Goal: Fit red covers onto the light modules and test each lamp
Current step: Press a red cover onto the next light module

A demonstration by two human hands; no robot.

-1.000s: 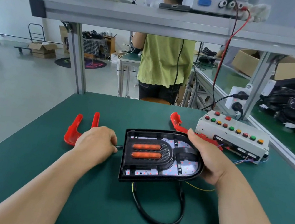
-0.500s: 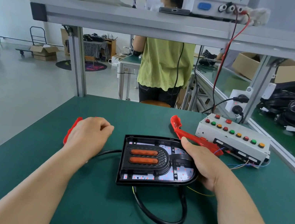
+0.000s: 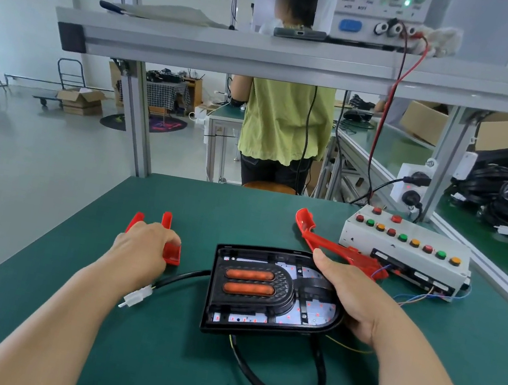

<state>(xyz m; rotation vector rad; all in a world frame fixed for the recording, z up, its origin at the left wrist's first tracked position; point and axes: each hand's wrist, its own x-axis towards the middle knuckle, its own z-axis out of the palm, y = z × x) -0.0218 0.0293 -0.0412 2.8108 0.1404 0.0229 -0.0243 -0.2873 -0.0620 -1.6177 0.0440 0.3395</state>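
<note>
On the green bench (image 3: 51, 309), the left hand (image 3: 143, 251) is curling its fingers over a red cover (image 3: 173, 251), apparently gripping it, though the knuckles are hiding the contact. The right hand (image 3: 351, 297) is clasping the light module (image 3: 279, 294) by its right rim. The cover is lying just left of the module, prongs pointing away from the person, nearer the left hand.

Black light module (image 3: 275, 296) lies flat, uncovered, on the middle of the worktop (image 3: 150, 360); forked red cover (image 3: 172, 252) to its left, long red cover (image 3: 331, 244) far right.
</note>
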